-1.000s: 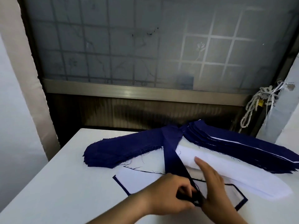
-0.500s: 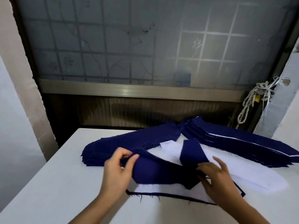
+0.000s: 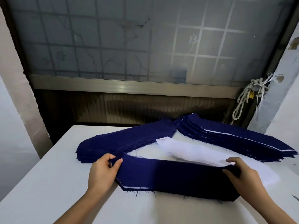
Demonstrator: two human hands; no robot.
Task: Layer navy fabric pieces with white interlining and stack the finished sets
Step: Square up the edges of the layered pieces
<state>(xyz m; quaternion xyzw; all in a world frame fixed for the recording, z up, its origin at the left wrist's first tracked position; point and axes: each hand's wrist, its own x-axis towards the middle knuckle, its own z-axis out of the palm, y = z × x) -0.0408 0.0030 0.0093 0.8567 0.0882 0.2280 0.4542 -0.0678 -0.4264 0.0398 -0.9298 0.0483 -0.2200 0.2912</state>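
Observation:
A long navy fabric piece [image 3: 174, 177] is stretched flat across the near part of the white table [image 3: 48, 183]. My left hand [image 3: 103, 170] pinches its left end and my right hand [image 3: 242, 173] grips its right end. A thin white strip of interlining [image 3: 137, 188] shows under its lower left edge. Behind it lies a pile of white interlining [image 3: 186, 150]. A stack of plain navy pieces [image 3: 129, 139] sits at the back left. At the back right is a stack of navy pieces with white layers between them [image 3: 234, 139].
A frosted window [image 3: 129, 46] with a metal sill stands behind the table. A knotted white rope [image 3: 244, 97] hangs at the right by a pale wall. The table's front and left parts carry nothing but my forearms.
The navy piece was bunched and folded between my hands. Now it is spread out full length, my left hand having moved left and my right hand right, over the white interlining.

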